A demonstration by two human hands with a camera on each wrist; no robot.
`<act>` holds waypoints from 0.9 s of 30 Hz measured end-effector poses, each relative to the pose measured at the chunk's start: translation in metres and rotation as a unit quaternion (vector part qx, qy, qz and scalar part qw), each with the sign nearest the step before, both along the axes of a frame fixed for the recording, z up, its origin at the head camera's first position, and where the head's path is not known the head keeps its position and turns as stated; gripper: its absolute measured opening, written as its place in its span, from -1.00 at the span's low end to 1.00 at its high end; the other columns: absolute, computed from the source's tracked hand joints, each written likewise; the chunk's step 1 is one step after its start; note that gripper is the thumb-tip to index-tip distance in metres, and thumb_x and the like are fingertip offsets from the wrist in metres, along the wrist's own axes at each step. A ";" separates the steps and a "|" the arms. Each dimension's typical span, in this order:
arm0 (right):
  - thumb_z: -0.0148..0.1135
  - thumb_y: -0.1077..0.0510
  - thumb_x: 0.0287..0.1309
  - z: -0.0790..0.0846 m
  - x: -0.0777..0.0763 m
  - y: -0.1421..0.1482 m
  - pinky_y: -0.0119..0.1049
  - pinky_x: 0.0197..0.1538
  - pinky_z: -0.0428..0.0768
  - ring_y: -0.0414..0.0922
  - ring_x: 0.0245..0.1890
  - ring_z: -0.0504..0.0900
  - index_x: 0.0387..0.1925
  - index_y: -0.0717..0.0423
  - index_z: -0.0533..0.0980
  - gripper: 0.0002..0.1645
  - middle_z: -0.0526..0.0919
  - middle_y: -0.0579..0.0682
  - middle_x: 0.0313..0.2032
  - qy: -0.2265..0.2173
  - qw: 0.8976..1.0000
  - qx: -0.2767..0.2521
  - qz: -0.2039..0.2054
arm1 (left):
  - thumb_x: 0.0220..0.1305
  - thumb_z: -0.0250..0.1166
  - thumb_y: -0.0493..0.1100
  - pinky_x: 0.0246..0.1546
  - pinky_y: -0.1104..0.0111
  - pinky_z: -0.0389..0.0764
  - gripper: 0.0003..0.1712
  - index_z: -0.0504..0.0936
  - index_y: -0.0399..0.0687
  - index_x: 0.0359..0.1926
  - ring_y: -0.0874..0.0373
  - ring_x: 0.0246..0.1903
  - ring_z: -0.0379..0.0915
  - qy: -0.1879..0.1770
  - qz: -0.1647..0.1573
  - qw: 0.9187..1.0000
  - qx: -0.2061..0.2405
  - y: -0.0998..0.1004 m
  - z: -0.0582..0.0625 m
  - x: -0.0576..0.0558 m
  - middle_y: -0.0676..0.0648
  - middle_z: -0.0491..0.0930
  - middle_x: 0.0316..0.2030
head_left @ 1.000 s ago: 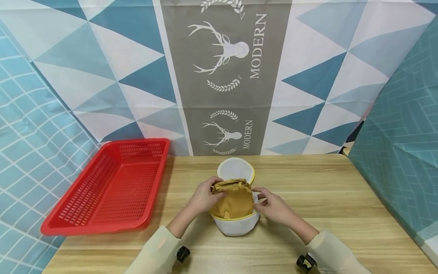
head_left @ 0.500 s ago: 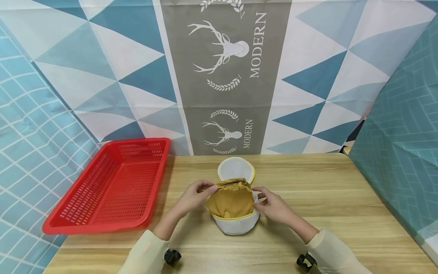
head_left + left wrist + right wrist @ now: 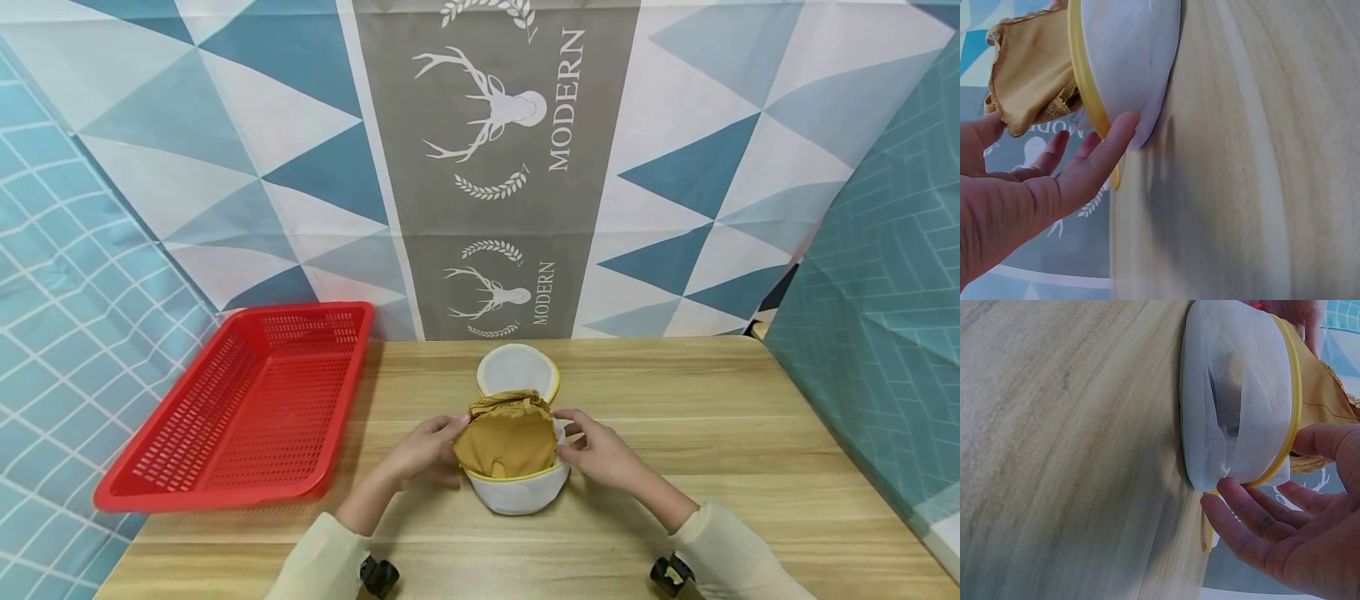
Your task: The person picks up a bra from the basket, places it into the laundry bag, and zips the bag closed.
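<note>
A white mesh laundry bag (image 3: 519,497) with a yellow zip edge stands on the table, its round lid (image 3: 517,369) folded back behind it. A mustard, lace-trimmed garment (image 3: 507,440) rises out of its opening. My left hand (image 3: 422,457) is at the bag's left side. In the left wrist view its fingers (image 3: 1105,150) are spread, touching the bag or just beside it, and the thumb is at the garment's lace edge. On the other side, my right hand (image 3: 1310,519) holds the bag's rim between thumb and fingertips. The inside of the bag is mostly hidden.
A red perforated plastic basket (image 3: 262,417) stands to the left on the wooden table (image 3: 675,400). Patterned cloth (image 3: 487,208) hangs behind the table and along both sides. A black band camera (image 3: 378,575) shows below the left sleeve.
My left hand has let go of the garment's top edge and moved left, then lower, to the bag's side. The right hand has kept its place.
</note>
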State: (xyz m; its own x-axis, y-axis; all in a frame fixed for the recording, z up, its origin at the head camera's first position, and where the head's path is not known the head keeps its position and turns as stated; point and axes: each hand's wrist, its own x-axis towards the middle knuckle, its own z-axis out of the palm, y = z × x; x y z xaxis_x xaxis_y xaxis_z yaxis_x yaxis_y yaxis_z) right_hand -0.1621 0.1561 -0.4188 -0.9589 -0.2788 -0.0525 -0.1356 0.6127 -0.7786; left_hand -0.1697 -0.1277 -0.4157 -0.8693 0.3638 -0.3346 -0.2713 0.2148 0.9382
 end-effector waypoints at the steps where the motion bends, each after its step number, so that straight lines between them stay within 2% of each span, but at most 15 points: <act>1: 0.22 0.19 0.12 0.000 0.000 0.000 -0.20 -0.19 0.58 -0.05 -0.16 0.59 0.20 0.07 0.36 -0.43 0.57 0.15 -0.05 0.000 1.000 0.000 -0.001 | 0.35 -0.01 0.23 -0.27 0.03 0.64 -0.28 0.28 -0.36 0.14 0.00 -0.25 0.59 -0.003 -0.002 1.000 0.005 0.000 -0.001 0.000 -0.28 0.57 -0.16; 6: 0.21 0.20 0.12 0.001 0.001 0.000 -0.18 -0.18 0.58 -0.05 -0.15 0.59 0.21 0.08 0.35 -0.42 0.56 0.15 -0.05 0.000 1.000 -0.002 0.000 | 0.32 -0.02 0.29 -0.25 0.02 0.64 -0.16 0.19 -0.38 0.23 -0.15 -0.10 0.56 -0.019 -0.005 0.999 0.032 0.002 -0.004 0.002 -0.37 0.51 -0.04; 10: 0.22 0.19 0.12 0.000 0.001 0.000 -0.18 -0.16 0.58 -0.04 -0.15 0.59 0.21 0.10 0.35 -0.41 0.57 0.16 -0.05 0.000 1.000 -0.001 0.001 | 0.31 -0.01 0.30 -0.16 0.01 0.62 -0.15 0.17 -0.37 0.24 -0.20 0.00 0.51 -0.028 -0.001 0.998 0.053 0.002 -0.007 0.002 -0.38 0.45 0.05; 13: 0.23 0.16 0.12 0.000 0.001 0.001 -0.19 -0.17 0.58 -0.03 -0.14 0.60 0.21 0.12 0.34 -0.40 0.57 0.18 -0.04 0.001 1.000 -0.001 0.004 | 0.32 0.03 0.24 -0.12 0.03 0.61 -0.20 0.19 -0.36 0.25 -0.13 -0.02 0.52 -0.027 0.006 0.997 0.072 0.003 -0.007 0.002 -0.30 0.47 0.03; 19: 0.25 0.15 0.11 0.002 0.002 0.001 -0.20 -0.19 0.59 -0.03 -0.15 0.60 0.22 0.14 0.33 -0.38 0.57 0.19 -0.04 0.000 1.000 -0.003 0.008 | 0.33 0.11 0.11 -0.15 0.09 0.63 -0.29 0.24 -0.37 0.23 0.09 -0.21 0.58 -0.020 0.015 0.996 0.091 0.003 -0.005 0.001 -0.10 0.57 -0.17; 27: 0.24 0.18 0.11 0.002 0.003 0.000 -0.21 -0.20 0.58 -0.03 -0.16 0.60 0.22 0.15 0.33 -0.38 0.58 0.19 -0.04 0.004 1.000 -0.006 0.011 | 0.33 0.13 0.02 -0.17 0.21 0.64 -0.36 0.28 -0.40 0.21 0.19 -0.28 0.57 -0.001 0.020 0.997 0.081 0.003 -0.005 0.001 -0.07 0.56 -0.18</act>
State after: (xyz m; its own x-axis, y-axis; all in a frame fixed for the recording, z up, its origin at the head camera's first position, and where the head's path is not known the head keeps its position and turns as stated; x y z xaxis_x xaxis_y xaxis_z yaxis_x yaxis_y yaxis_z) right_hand -0.1594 0.1562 -0.4164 -0.9527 -0.3012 -0.0406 -0.1564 0.6003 -0.7844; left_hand -0.1683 -0.1245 -0.4205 -0.8837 0.3775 -0.2768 -0.2791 0.0498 0.9590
